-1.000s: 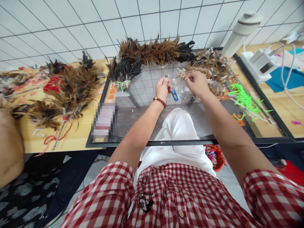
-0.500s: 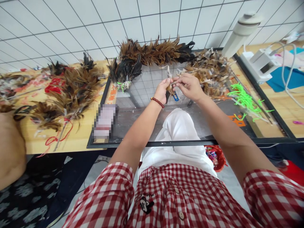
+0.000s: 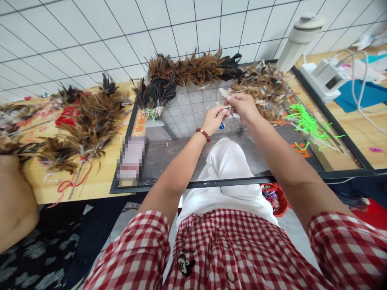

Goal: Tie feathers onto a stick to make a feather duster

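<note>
My left hand (image 3: pixel 214 120), with a dark red bead bracelet (image 3: pixel 204 134), is closed in a pinch over the glass panel. Thumb and forefinger meet at a thin, dark feather end. Close to its right, my right hand (image 3: pixel 244 106) is also pinched, gripping a feather whose pale, fluffy part (image 3: pixel 224 92) sticks out to the upper left. Both sets of fingertips nearly touch. Just beneath the left fingers shows a blue loop (image 3: pixel 221 126); its kind is hidden. A heap of loose brown feathers (image 3: pixel 263 90) lies beyond my right hand.
A brown feather bundle (image 3: pixel 193 69) lies along the wall, with a black-feather bunch (image 3: pixel 155 94) nearer. Green strands (image 3: pixel 306 121) rest at right, near a bottle (image 3: pixel 299 40) and a white power strip (image 3: pixel 325 80). More feathers (image 3: pixel 93 121) lie left, by another person's arm (image 3: pixel 15 201).
My left hand has turned and shifted slightly, and the brown feather piece between the hands shows less. My right hand has risen a little, with the pale feather part now beside its fingertips.
</note>
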Motion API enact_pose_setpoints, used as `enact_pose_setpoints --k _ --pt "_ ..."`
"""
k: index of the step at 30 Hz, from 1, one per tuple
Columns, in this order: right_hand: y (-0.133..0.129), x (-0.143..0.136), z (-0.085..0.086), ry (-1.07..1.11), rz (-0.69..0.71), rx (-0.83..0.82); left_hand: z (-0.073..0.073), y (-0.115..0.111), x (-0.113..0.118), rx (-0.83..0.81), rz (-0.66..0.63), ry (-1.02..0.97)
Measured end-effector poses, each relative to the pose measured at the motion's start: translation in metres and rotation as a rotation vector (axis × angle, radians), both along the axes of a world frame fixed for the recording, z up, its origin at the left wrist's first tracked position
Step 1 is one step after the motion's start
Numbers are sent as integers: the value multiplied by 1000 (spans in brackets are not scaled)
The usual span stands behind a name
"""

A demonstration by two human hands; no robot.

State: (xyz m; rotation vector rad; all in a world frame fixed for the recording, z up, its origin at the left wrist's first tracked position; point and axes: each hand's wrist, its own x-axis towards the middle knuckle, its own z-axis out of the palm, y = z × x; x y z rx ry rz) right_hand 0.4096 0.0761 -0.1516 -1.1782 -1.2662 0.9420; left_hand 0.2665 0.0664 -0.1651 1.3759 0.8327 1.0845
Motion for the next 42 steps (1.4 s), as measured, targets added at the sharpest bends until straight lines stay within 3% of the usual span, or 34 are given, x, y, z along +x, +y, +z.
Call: enact_pose_setpoints --k 4,7,13,22,25,29,32,36,39,42 --pt "-5 -7 7 21 -29 85 -2 9 -4 -181 235 -195" --pt "-13 -20 8 -32 38 108 -2 14 -8 -266 300 -330" --pt "-24 -39 4 -221 35 108 0 14 -6 -351 243 -473" --pt "-29 -38 7 -360 20 36 7 6 -7 -434 191 -526" --pt "-20 -27 6 -416 -84 82 8 5 -7 -457 214 -544" --pt "-6 8 7 -589 -261 145 9 6 -7 -500 245 -539" --pt "-3 29 5 -777 -316 64 9 7 -7 -493 262 -526" --pt "-7 26 -9 -939 -287 -78 7 8 -7 -443 251 -473" --pt "-8 13 -16 -904 -288 -17 6 7 -6 -416 249 -422" --pt "-8 4 -16 -748 -261 149 6 6 -5 -405 249 -401"
